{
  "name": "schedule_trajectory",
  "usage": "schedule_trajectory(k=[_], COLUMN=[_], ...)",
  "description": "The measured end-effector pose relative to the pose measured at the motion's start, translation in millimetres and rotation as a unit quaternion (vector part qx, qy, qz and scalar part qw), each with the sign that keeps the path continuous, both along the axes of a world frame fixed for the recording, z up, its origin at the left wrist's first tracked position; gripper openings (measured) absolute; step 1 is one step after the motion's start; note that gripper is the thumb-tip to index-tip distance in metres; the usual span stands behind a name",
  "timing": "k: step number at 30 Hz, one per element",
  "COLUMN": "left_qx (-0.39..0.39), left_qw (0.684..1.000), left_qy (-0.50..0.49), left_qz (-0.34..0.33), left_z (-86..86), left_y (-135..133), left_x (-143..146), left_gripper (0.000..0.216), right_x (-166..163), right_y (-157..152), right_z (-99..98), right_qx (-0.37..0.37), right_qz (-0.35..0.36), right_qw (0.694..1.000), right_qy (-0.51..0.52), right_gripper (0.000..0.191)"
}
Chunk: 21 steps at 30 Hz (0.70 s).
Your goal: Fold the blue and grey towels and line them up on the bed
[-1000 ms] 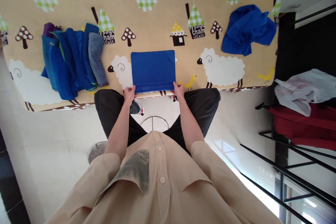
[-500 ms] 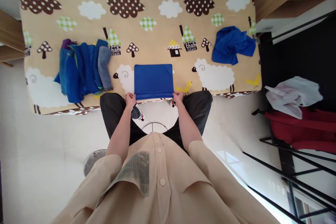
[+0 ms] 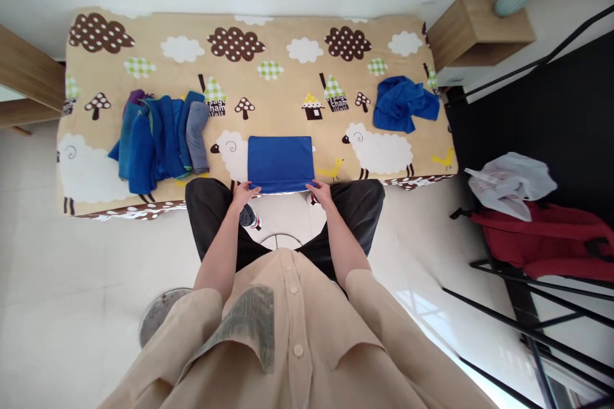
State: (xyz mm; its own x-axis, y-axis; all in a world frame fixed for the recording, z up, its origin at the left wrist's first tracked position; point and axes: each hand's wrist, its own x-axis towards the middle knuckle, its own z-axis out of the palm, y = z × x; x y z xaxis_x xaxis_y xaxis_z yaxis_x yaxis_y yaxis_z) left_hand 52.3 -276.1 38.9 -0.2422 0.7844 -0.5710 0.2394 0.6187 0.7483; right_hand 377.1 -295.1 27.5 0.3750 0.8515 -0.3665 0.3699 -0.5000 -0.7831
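Note:
A flat, folded blue cloth (image 3: 281, 163) lies at the near edge of a bed with a patterned tan cover (image 3: 288, 86). My left hand (image 3: 244, 194) pinches the cloth's near left corner. My right hand (image 3: 320, 191) pinches its near right corner. Both hands have their fingers closed on the near hem. I sit facing the bed, with my knees against its edge.
A row of folded blue and grey cloths (image 3: 160, 137) lies on the bed's left. A crumpled blue cloth (image 3: 403, 102) lies at its right. A wooden nightstand (image 3: 472, 35) stands at the far right. A white plastic bag (image 3: 511, 182) rests on a red bag (image 3: 542, 239).
The view has pulled back and up, so the whole bed shows. My hands stay at the blue cloth's near corners and have shifted slightly inward.

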Motion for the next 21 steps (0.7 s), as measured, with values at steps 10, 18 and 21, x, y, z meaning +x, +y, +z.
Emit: schedule_trajectory(k=[10,18,21], left_qx=[0.064,0.085,0.083], left_qw=[0.992,0.983,0.982], left_qy=[0.104,0.150,0.160], left_qz=[-0.043,-0.058,-0.063], left_z=[-23.2,-27.5,-28.6], left_y=[6.4,11.3,12.2], left_x=[-3.8,-4.2,-3.9], left_gripper=[0.030,0.030,0.030], right_x=[1.2,1.6,1.7], right_y=[3.5,10.1,11.7], right_z=[-4.9,-15.0,-17.7], right_qx=[-0.015,0.015,0.010], right_qz=[0.046,0.047,0.038], right_qw=[0.994,0.994,0.994], right_qy=[-0.095,-0.101,-0.097], right_gripper=[0.049,0.048,0.044])
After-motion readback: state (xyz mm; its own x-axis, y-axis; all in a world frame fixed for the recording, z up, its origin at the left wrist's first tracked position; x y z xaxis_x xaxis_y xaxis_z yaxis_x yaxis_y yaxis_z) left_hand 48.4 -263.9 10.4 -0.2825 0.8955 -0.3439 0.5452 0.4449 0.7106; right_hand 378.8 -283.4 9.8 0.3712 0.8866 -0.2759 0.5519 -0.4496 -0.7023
